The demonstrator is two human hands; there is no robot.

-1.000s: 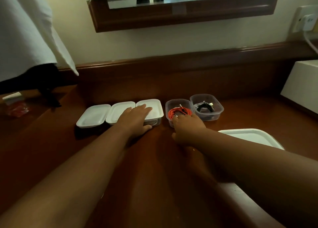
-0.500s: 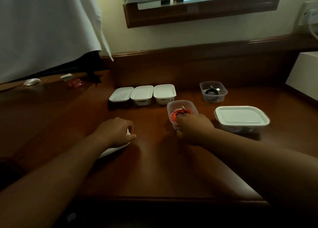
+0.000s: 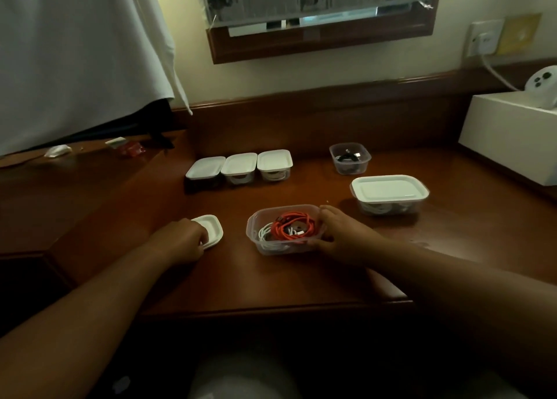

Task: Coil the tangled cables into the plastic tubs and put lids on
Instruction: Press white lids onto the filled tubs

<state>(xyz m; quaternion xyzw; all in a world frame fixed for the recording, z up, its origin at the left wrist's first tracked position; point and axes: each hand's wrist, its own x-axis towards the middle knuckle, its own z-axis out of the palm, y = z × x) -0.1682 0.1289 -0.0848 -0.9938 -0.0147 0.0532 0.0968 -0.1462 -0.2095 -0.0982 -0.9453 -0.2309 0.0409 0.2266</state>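
A clear plastic tub [image 3: 258,217] sits near the desk's front, holding a coiled orange cable [image 3: 289,225] and a white cable [image 3: 265,235]. My right hand [image 3: 337,232] grips the tub's right wall. To its left, my left hand [image 3: 180,242] rests curled on a small white lid [image 3: 212,228] lying flat on the desk. Three small lidded tubs [image 3: 241,165] stand in a row further back. An open small tub [image 3: 349,159] with a black cable stands at the back right. A larger lidded tub [image 3: 390,193] sits to the right.
The brown wooden desk [image 3: 301,278] has a raised back ledge and a front edge close to me. A white box [image 3: 509,136] stands at the far right below a wall socket [image 3: 483,39]. White cloth [image 3: 75,52] hangs at the left, with small wrappers [image 3: 126,148] under it.
My right hand has pulled the orange-cable tub toward me, to the desk's front. My left hand left the lidded tubs and came down on a loose lid near the front.
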